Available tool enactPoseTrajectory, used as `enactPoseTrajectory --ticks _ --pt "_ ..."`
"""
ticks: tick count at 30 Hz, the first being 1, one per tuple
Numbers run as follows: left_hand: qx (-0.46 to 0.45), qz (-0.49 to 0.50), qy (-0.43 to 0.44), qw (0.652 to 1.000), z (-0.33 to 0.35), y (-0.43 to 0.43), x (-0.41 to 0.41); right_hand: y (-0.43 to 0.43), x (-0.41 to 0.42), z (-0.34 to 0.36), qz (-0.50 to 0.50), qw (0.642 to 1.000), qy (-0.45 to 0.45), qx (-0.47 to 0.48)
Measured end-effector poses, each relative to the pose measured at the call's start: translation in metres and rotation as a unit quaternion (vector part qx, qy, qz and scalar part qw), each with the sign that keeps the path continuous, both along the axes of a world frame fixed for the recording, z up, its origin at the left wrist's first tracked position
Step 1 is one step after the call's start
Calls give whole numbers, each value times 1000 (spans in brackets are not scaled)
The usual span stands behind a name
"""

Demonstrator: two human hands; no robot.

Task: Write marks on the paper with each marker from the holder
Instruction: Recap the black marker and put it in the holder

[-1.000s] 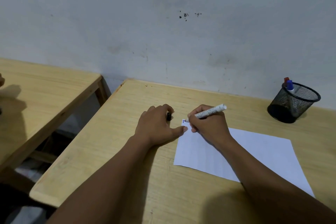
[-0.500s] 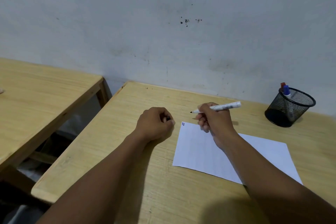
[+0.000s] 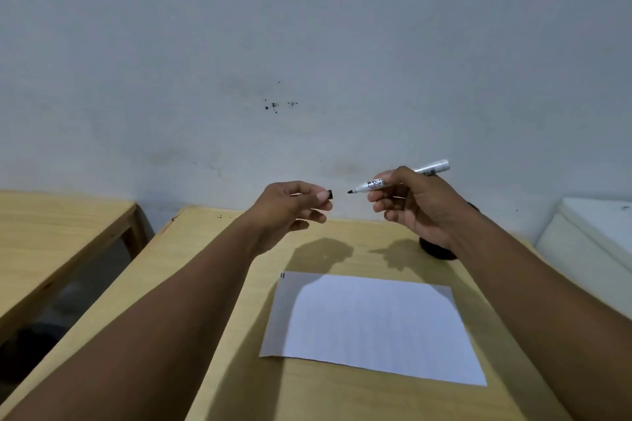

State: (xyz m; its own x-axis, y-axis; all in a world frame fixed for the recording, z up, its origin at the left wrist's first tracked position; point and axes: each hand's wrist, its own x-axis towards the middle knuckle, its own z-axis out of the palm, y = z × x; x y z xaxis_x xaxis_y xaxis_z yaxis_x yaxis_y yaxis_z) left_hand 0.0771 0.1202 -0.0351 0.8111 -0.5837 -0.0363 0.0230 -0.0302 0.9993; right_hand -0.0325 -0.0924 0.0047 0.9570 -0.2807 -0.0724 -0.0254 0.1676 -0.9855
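Right hand [image 3: 415, 207], raised above the desk, closed around a white-barrelled marker [image 3: 400, 178]: thumb and forefinger pinch the barrel near its printed label, the remaining fingers curl beneath. The marker lies almost level, its uncapped dark tip pointing toward the left hand and its blunt end projecting past the knuckles up and to the right. Left hand [image 3: 294, 203], held at about the same height, pinches a small black cap [image 3: 330, 194] between thumb and forefinger; the open end of the cap faces the marker tip. Tip and cap are near each other, roughly in line, and apart, with pale wall visible in the gap between them.

Below the hands, both forearms extend from the lower corners of the view over a light wooden desk [image 3: 212, 270]. A white sheet of paper [image 3: 372, 325] lies flat on the desk between the forearms, its left part in shadow. Two short dark strokes [image 3: 282, 275] stand at its far left corner. Shadows of both hands fall on the desk just beyond the sheet.

Behind the right wrist, only the dark base of the mesh holder [image 3: 437, 251] shows; its contents are hidden. A second wooden desk [image 3: 58, 232] stands to the left, separated by a gap. A white object [image 3: 595, 232] occupies the right edge. The wall [image 3: 307, 44] behind bears a few dark specks.
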Motion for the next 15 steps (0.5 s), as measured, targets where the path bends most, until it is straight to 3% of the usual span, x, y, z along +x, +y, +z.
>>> enactPoseTrajectory --ticks 8,15 --pt "-35 -74 21 996 19 -63 -23 -37 -28 12 -21 999 -30 -13" --pt "-65 -83 31 994 24 -101 -38 -62 -38 5 -31 998 -49 12"
